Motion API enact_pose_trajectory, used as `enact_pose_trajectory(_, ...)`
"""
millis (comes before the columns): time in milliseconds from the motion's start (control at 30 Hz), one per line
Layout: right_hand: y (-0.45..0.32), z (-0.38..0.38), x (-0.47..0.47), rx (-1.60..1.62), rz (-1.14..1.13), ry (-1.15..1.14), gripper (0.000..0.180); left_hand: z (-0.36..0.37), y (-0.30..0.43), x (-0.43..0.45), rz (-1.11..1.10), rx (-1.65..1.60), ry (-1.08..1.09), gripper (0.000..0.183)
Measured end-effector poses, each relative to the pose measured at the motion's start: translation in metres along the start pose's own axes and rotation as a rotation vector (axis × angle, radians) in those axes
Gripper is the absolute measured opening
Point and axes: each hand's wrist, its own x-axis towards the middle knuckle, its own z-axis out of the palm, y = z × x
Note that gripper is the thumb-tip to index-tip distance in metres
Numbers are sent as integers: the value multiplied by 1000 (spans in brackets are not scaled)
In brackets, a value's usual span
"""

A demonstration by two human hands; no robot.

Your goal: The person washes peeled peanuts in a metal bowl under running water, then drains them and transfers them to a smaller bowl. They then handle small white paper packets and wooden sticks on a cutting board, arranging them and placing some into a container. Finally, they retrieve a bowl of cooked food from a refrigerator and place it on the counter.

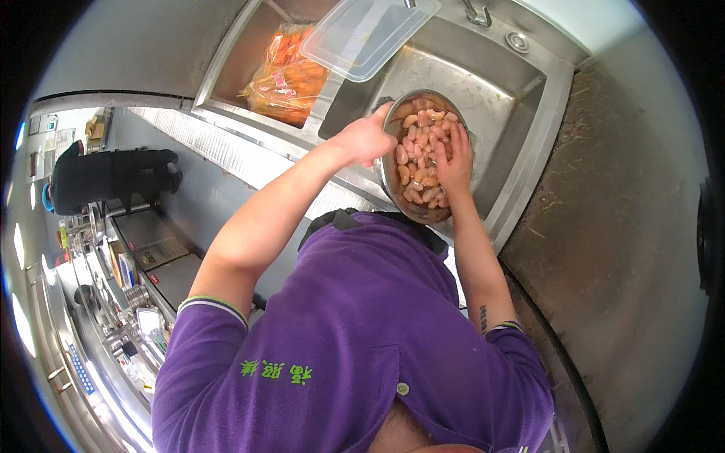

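A stainless steel bowl (420, 215) is tilted over the near edge of the sink basin (481, 90). Several pinkish, oval pieces of what looks like raw offal (418, 142) lie in it, with some brownish liquid. My left hand (369, 139) grips the bowl's left rim, thumb on the rim and fingers around the outer wall. Inside the bowl, at its right side, my right hand (456, 165) rests on the pieces with its fingers extended and thumb apart. Its fingertips partly hide the pieces beneath.
A translucent plastic lid (368, 42) lies across the sink divider. The left basin holds a plastic bag of orange skewered food (286, 85). A faucet (478, 17) stands behind the right basin. Far left, a person in black (113, 175) is near a cluttered counter (136, 294).
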Motion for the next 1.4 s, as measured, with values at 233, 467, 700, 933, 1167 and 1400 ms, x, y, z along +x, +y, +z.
enact_pose_trajectory(233, 10, 3, -2, 5, -23, 31, 52, 2, 18, -3, -72, 100, -25, 83)
enact_pose_trajectory(467, 15, 3, -4, 41, -4, 4, 56, 3, 33, -14, -24, 171, 7, 85)
enact_pose_trajectory(700, 18, 1, -6, 106, 18, -16, 57, 11, 39, -10, -23, 311, 28, 82)
enact_pose_trajectory(933, 21, 0, -8, 100, 19, -5, 58, 17, 42, -9, 34, 365, 71, 79)
enact_pose_trajectory(1167, 24, 0, -10, 74, 17, 17, 60, 24, 46, -13, 36, 348, 88, 83)
enact_pose_trajectory(1400, 18, -1, -11, 137, 8, 78, 61, 31, 46, -25, 46, 357, 122, 83)
